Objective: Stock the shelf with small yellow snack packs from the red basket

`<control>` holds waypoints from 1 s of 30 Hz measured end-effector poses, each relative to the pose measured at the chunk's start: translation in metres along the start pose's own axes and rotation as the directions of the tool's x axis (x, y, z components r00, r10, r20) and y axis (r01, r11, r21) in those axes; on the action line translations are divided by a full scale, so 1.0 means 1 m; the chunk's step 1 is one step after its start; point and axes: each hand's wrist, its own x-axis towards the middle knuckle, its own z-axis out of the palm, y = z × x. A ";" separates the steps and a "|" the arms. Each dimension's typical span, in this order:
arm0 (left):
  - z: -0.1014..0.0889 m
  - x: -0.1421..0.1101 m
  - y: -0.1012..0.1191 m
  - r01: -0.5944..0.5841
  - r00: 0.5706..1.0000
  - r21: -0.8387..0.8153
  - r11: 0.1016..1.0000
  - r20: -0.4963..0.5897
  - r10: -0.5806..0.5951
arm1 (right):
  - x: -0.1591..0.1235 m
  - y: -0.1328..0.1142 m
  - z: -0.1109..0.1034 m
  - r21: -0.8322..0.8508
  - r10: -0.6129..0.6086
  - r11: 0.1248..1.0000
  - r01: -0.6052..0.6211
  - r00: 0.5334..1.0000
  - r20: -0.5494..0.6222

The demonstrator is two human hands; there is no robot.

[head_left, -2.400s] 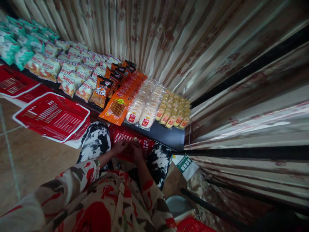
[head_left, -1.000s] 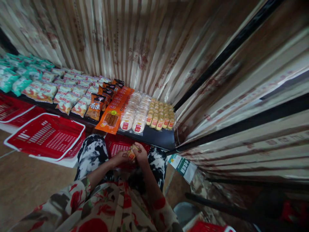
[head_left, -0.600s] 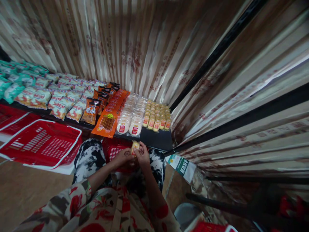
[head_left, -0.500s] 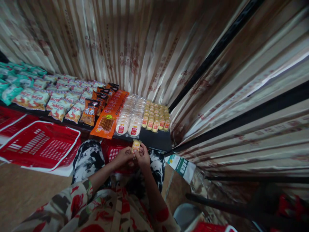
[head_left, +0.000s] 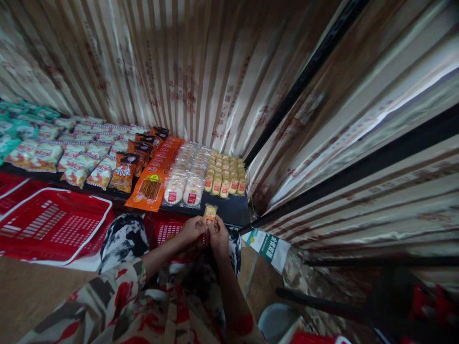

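A small yellow wrapped snack cake stands upright between my hands, just in front of the shelf edge. My right hand pinches its lower right side, thumb across the front. My left hand has its fingers curled against the lower left edge. Behind it, rows of matching yellow snack packs stand on the black shelf. To their left lie clear packs of round white crackers, then a long orange snack bag.
Orange-black bags, white chip bags and green bags fill the shelf leftward. Red baskets sit below it, one between my knees. A black pole and draped sheeting close in the right side.
My hands and the snack cake have moved slightly right in view, while the shelf and its goods have shifted a little left. Both hands keep hold of the cake.
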 end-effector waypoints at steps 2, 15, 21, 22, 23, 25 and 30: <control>0.005 0.005 0.000 -0.016 1.000 0.062 0.998 -0.009 0.017 | 0.002 -0.001 -0.004 -0.001 -0.006 1.000 0.006 1.000 -0.020; 0.031 0.029 0.022 -0.136 0.984 0.364 0.921 -0.060 0.168 | 0.043 -0.001 -0.038 -0.154 -0.120 0.983 0.098 0.983 -0.142; 0.048 0.047 0.026 -0.173 0.984 0.340 0.924 0.019 0.177 | 0.062 -0.002 -0.052 -0.328 -0.188 0.939 0.109 0.957 -0.219; 0.051 0.049 0.026 -0.165 0.986 0.336 0.927 0.028 0.165 | 0.064 -0.001 -0.054 -0.354 -0.196 0.929 0.108 0.955 -0.223; 0.053 0.051 0.026 -0.153 0.988 0.331 0.931 0.033 0.151 | 0.065 0.001 -0.055 -0.374 -0.201 0.921 0.107 0.954 -0.222; 0.058 0.055 0.026 -0.132 0.991 0.323 0.937 0.034 0.127 | 0.067 0.004 -0.058 -0.393 -0.209 0.913 0.112 0.955 -0.212; 0.067 0.062 0.029 -0.103 0.995 0.265 0.959 0.034 0.097 | 0.074 0.008 -0.062 -0.412 -0.244 0.902 0.126 0.938 -0.245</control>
